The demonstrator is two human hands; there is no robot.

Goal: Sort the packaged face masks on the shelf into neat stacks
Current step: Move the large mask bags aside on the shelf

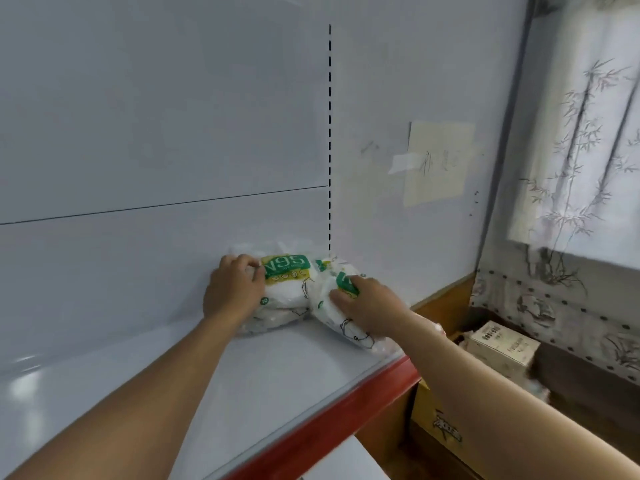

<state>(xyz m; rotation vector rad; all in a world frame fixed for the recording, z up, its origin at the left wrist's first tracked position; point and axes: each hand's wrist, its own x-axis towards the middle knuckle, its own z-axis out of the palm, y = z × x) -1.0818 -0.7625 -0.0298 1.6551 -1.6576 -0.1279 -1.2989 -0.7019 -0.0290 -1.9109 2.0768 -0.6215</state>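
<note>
A stack of white mask packs with green N95 labels (287, 292) lies on the white shelf (242, 382) against the back panel. My left hand (233, 289) grips the stack's left end, fingers curled over its top. Just to the right, another mask pack (341, 320) lies tilted toward the shelf's front edge. My right hand (367, 303) lies on top of it, with the fingers spread over its green label.
The shelf has a red front strip (346, 420). Behind stands a white back panel with a slotted upright (329, 133) and a taped paper note (438, 161). Cardboard boxes (502, 348) sit on the floor at the right, below a bamboo-print curtain (581, 150).
</note>
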